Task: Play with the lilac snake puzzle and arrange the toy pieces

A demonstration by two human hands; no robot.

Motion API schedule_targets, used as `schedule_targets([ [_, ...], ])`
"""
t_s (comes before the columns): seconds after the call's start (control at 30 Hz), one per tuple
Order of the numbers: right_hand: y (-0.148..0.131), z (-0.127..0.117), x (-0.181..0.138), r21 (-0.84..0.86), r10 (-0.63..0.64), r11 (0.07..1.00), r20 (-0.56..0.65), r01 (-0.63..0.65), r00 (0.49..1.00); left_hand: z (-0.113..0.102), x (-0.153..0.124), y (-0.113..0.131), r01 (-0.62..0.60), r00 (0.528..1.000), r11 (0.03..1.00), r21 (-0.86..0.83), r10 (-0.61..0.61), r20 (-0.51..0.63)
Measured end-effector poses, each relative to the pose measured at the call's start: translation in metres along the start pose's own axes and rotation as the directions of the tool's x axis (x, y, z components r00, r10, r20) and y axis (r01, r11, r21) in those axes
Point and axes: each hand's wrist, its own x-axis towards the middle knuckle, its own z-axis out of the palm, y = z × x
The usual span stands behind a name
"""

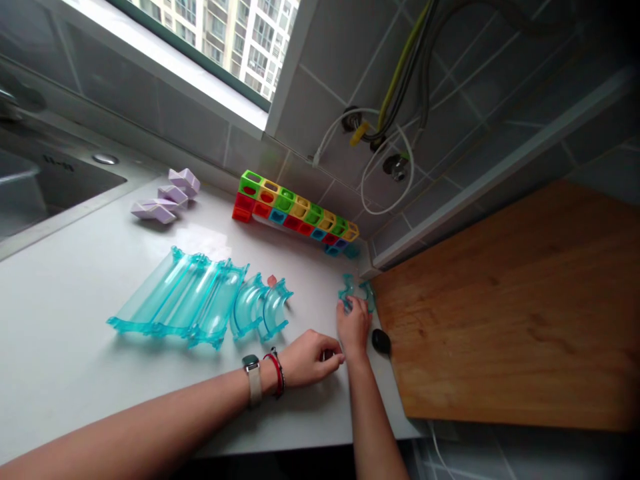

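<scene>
My left hand (311, 359), with a watch and a red bracelet at the wrist, rests on the white counter (60, 333) with its fingers curled round something small I cannot make out. Just beyond it my right hand (353, 325) is closed on a small clear teal curved track piece (356, 293) near the wooden board. Straight teal track pieces (180, 300) lie side by side to the left, with two curved teal pieces (261, 308) next to them. A small dark object (381, 341) sits right of my right hand.
A row of coloured hollow blocks (295, 215), two layers high, runs along the tiled wall. Pale purple blocks (167, 195) lie at the back left by the sink (50, 180). A wooden board (510, 307) fills the right side. Hoses hang from wall fittings (385, 143).
</scene>
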Motion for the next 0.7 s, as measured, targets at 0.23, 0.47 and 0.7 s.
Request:
schedule_targets([
  [0.23,0.01,0.004,0.007,0.005,0.032,0.999,-0.035,-0.032,0.999,-0.002,0.001,0.0,0.033,0.999,0.999,-0.024,-0.032,0.02],
  [0.47,0.015,0.007,0.004,0.034,-0.002,0.999,-0.011,0.002,1.0,-0.002,0.001,0.001,0.041,0.999,0.999,-0.017,-0.041,0.018],
  [0.7,0.009,0.005,0.003,0.081,-0.049,0.995,-0.012,0.05,0.999,0.003,-0.004,0.0,-0.142,0.989,0.962,0.232,0.131,0.065],
])
